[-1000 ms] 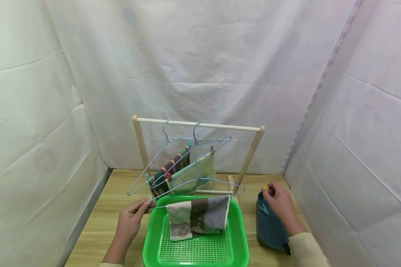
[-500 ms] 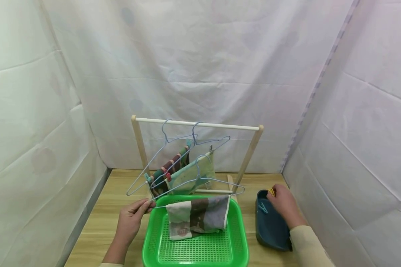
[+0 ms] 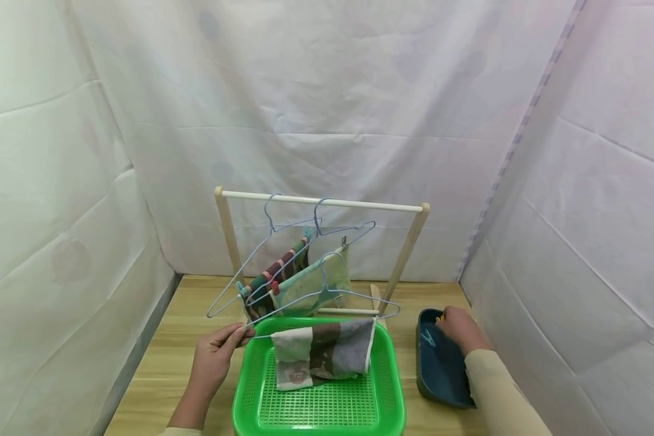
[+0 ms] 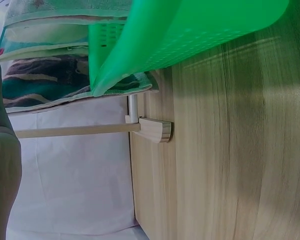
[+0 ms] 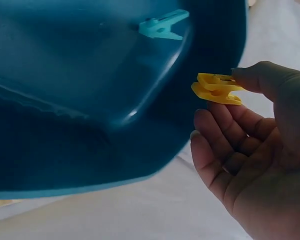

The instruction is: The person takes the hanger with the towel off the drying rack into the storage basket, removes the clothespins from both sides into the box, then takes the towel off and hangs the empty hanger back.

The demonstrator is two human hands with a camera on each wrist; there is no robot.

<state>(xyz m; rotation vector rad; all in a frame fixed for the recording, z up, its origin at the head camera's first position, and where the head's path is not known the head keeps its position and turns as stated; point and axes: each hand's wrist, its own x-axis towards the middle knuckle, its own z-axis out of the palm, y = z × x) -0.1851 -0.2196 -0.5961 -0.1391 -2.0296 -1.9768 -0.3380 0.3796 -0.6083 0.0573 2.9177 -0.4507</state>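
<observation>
My left hand pinches the left corner of a blue wire hanger. Over the hanger's lower bar lies a folded cloth with white, brown and grey bands, above a green basket. At the right, my right hand is over the far end of a dark blue bin. Seen in the right wrist view, the thumb and fingers of that hand pinch a yellow clothespin. A light blue clothespin lies inside the bin.
Behind the basket stands a wooden rack with a white rail. Two hangers on it carry a camouflage cloth and a pale green cloth, both clipped with pegs. White fabric walls enclose the wooden table.
My right hand has shifted slightly right and downward with the yellow clothespin in its fingers. The left hand and its hanger have barely moved.
</observation>
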